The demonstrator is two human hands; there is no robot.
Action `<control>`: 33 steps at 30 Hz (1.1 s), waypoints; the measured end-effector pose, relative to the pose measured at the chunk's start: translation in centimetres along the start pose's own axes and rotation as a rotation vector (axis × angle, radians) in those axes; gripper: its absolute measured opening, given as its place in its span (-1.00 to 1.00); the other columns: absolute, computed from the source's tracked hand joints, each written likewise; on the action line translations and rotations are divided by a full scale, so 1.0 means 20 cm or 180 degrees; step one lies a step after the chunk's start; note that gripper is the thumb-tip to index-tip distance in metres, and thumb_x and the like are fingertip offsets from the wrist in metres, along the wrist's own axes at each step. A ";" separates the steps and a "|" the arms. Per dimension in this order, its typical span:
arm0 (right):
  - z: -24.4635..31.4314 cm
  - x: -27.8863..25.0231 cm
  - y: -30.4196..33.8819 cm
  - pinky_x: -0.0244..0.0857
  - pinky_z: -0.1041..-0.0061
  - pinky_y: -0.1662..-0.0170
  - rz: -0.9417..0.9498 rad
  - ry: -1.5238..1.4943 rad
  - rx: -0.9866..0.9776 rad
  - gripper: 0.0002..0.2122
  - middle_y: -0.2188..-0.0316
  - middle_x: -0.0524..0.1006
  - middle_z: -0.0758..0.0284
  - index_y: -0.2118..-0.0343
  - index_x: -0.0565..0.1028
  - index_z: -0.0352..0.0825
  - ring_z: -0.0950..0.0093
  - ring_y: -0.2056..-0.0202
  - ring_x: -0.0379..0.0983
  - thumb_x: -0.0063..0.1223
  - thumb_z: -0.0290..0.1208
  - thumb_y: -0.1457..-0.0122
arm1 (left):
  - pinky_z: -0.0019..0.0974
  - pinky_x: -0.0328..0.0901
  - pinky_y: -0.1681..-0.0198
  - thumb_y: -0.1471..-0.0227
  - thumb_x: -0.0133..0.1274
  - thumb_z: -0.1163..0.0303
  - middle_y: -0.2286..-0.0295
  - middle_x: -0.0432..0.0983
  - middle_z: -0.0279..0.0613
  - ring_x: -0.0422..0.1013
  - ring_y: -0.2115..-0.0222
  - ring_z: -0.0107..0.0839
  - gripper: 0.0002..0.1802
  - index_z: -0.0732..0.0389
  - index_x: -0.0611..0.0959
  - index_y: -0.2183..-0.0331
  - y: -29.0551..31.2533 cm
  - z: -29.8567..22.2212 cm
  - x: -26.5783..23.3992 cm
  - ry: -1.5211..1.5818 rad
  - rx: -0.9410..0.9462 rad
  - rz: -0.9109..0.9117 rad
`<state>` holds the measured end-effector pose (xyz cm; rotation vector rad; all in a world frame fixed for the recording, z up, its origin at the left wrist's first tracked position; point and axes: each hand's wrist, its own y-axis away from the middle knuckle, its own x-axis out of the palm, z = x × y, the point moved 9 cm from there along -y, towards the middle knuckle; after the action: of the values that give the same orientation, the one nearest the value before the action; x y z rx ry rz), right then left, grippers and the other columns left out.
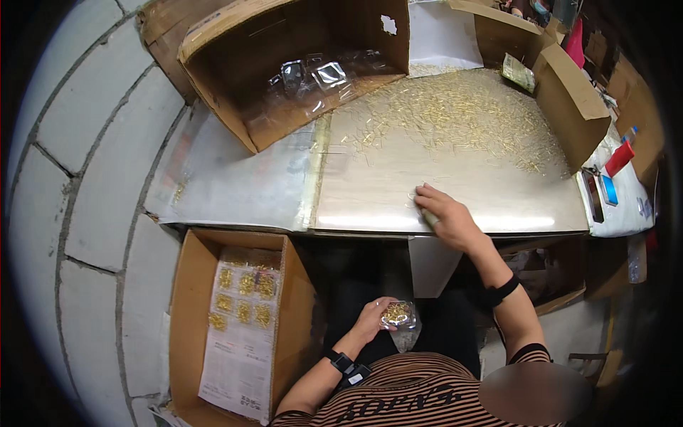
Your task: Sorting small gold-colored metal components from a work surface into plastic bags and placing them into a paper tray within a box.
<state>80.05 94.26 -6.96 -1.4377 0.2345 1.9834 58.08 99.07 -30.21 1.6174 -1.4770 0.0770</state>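
Low in front of my body, my left hand (pixel 368 321) grips a small clear plastic box (pixel 399 315) with gold-coloured metal pieces inside. My right hand (pixel 451 219) rests near the front edge of the pale tabletop (pixel 370 203), its fingers curled and pointing left. Something yellowish shows under those fingers, too hidden to name. A few thin gold pieces (pixel 411 198) lie by the fingertips. Farther back spreads a wide, loose heap of thin gold-coloured metal pieces (pixel 462 114).
A cardboard box on its side (pixel 235 117) holds several clear plastic cases (pixel 313 77). At lower left, an open carton (pixel 186 320) contains filled clear packs (pixel 244 286) on printed paper. Cardboard walls (pixel 580 107) border the heap. A red object (pixel 619 158) and a blue one (pixel 608 190) sit at right.
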 end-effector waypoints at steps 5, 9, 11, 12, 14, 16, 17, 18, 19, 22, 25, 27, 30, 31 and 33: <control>-0.35 -0.11 0.04 -0.04 0.39 -0.24 -0.0665 -0.1571 0.0826 -0.63 -0.15 0.26 0.15 -0.08 0.33 -0.34 0.27 -0.21 0.10 -0.13 -0.38 -0.21 | -0.36 0.48 0.46 -0.23 -0.28 0.15 0.27 0.51 -0.16 0.49 0.31 -0.42 -0.59 0.27 0.48 0.12 -0.12 -0.01 0.12 -0.0074 -0.0115 0.0165; -0.09 -0.02 -0.02 -0.15 0.23 -0.27 -0.0158 -0.0022 0.0422 -0.56 -0.18 0.22 0.22 -0.10 0.29 -0.29 0.21 -0.24 0.00 -0.14 -0.21 -0.20 | -0.35 0.48 0.46 -0.23 -0.29 0.11 0.29 0.52 -0.15 0.50 0.33 -0.39 -0.54 0.29 0.47 0.11 -0.22 0.00 0.22 -0.0073 -0.0146 0.0188; 0.03 0.01 0.06 -0.13 0.21 -0.26 -0.0069 0.0174 0.0284 -0.57 -0.18 0.21 0.21 -0.10 0.30 -0.28 0.20 -0.24 0.01 -0.12 -0.23 -0.18 | -0.34 0.48 0.47 -0.23 -0.31 0.11 0.30 0.53 -0.13 0.53 0.37 -0.32 -0.54 0.29 0.45 0.09 -0.25 0.01 0.26 -0.0020 -0.0136 0.0187; 0.07 0.00 0.13 -0.09 0.20 -0.24 -0.0210 0.0288 0.0159 -0.58 -0.16 0.23 0.20 -0.08 0.31 -0.27 0.18 -0.22 0.03 -0.09 -0.25 -0.17 | -0.34 0.48 0.47 -0.23 -0.31 0.11 0.30 0.53 -0.13 0.53 0.37 -0.32 -0.54 0.29 0.45 0.09 -0.26 0.01 0.28 -0.0045 -0.0188 0.0197; 0.17 -0.03 0.29 0.05 0.24 -0.18 -0.0416 0.0402 -0.0010 -0.60 -0.12 0.27 0.18 -0.04 0.36 -0.26 0.15 -0.19 0.08 -0.02 -0.35 -0.10 | -0.33 0.47 0.49 -0.23 -0.34 0.13 0.28 0.53 -0.10 0.54 0.37 -0.26 -0.54 0.29 0.43 0.08 -0.27 -0.01 0.33 0.0011 -0.0261 0.0169; 0.25 -0.05 0.47 0.12 0.29 -0.15 -0.0258 0.0143 -0.0055 -0.61 -0.11 0.28 0.20 0.00 0.39 -0.29 0.17 -0.18 0.11 0.02 -0.38 -0.07 | -0.25 0.51 0.45 -0.22 -0.37 0.25 0.25 0.52 -0.02 0.53 0.34 -0.24 -0.58 0.33 0.42 0.08 -0.25 -0.02 0.36 0.0101 -0.0150 0.0324; 0.27 -0.05 0.55 0.15 0.33 -0.14 -0.0130 -0.0088 0.0005 -0.61 -0.11 0.29 0.22 0.03 0.42 -0.29 0.20 -0.18 0.13 0.04 -0.47 -0.01 | -0.27 0.51 0.46 -0.22 -0.38 0.24 0.25 0.52 -0.02 0.53 0.33 -0.25 -0.57 0.33 0.41 0.07 -0.27 0.00 0.35 0.0196 -0.0129 0.0362; 0.32 -0.10 0.60 0.17 0.32 -0.13 -0.0008 -0.0351 0.0015 -0.60 -0.08 0.32 0.22 0.06 0.43 -0.30 0.22 -0.17 0.16 0.05 -0.57 0.05 | -0.29 0.51 0.47 -0.22 -0.39 0.23 0.25 0.51 -0.02 0.53 0.32 -0.26 -0.56 0.33 0.40 0.06 -0.27 0.02 0.32 0.0288 -0.0103 0.0379; 0.30 -0.11 0.66 0.20 0.32 -0.11 -0.0079 -0.0484 0.0091 -0.60 -0.06 0.34 0.21 0.08 0.44 -0.31 0.22 -0.14 0.19 0.04 -0.62 0.08 | -0.30 0.51 0.48 -0.23 -0.39 0.21 0.24 0.51 -0.03 0.53 0.32 -0.27 -0.55 0.32 0.40 0.05 -0.26 0.02 0.33 0.0197 -0.0131 0.0440; 0.16 -0.15 0.85 0.34 0.37 0.02 -0.0432 -0.1241 0.0487 -0.67 0.14 0.49 0.13 0.18 0.48 -0.38 0.19 0.03 0.40 0.01 -0.72 0.08 | -0.34 0.51 0.51 -0.24 -0.37 0.17 0.23 0.51 -0.05 0.53 0.32 -0.30 -0.54 0.31 0.39 0.04 -0.18 0.04 0.34 -0.0012 -0.0334 0.0444; 0.07 -0.10 0.98 0.37 0.38 0.12 -0.0461 -0.1528 0.0972 -0.73 0.24 0.52 0.10 0.22 0.50 -0.42 0.17 0.17 0.47 0.02 -0.71 0.05 | -0.36 0.50 0.53 -0.25 -0.35 0.10 0.26 0.53 -0.05 0.54 0.38 -0.33 -0.52 0.29 0.44 0.09 -0.11 0.07 0.27 0.0112 -0.0446 0.0368; 0.08 -0.06 1.03 0.37 0.37 0.13 -0.0377 -0.1603 0.1025 -0.74 0.24 0.52 0.10 0.22 0.50 -0.42 0.17 0.18 0.47 0.03 -0.70 0.05 | -0.36 0.50 0.53 -0.24 -0.32 0.10 0.27 0.53 -0.06 0.54 0.40 -0.34 -0.53 0.29 0.45 0.11 -0.04 0.06 0.25 0.0018 -0.0405 0.0401; 0.12 0.03 1.03 0.35 0.37 0.14 -0.0238 -0.1703 0.1023 -0.74 0.24 0.52 0.09 0.19 0.48 -0.42 0.17 0.18 0.46 0.03 -0.63 0.01 | -0.38 0.49 0.52 -0.23 -0.25 0.13 0.33 0.53 -0.14 0.53 0.43 -0.40 -0.59 0.28 0.49 0.16 0.04 -0.01 0.30 -0.0112 -0.0216 0.0532; 0.14 0.06 1.02 0.35 0.37 0.13 -0.0245 -0.1757 0.1005 -0.73 0.23 0.52 0.08 0.16 0.46 -0.43 0.16 0.17 0.46 0.02 -0.60 -0.01 | -0.38 0.49 0.55 -0.23 -0.24 0.14 0.34 0.53 -0.12 0.53 0.44 -0.37 -0.59 0.28 0.49 0.17 0.07 -0.04 0.33 -0.0250 -0.0159 0.0541; 0.15 0.13 0.97 0.33 0.36 0.09 -0.0183 -0.1937 0.1031 -0.68 0.20 0.50 0.05 0.08 0.41 -0.43 0.13 0.13 0.43 0.00 -0.54 -0.06 | -0.38 0.49 0.57 -0.22 -0.22 0.14 0.34 0.53 -0.09 0.54 0.45 -0.35 -0.60 0.29 0.48 0.17 0.13 -0.10 0.40 -0.0400 -0.0090 0.0550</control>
<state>65.51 82.02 -12.61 -0.5962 0.2227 2.1151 59.27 94.60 -22.95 1.4922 -1.7055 0.0523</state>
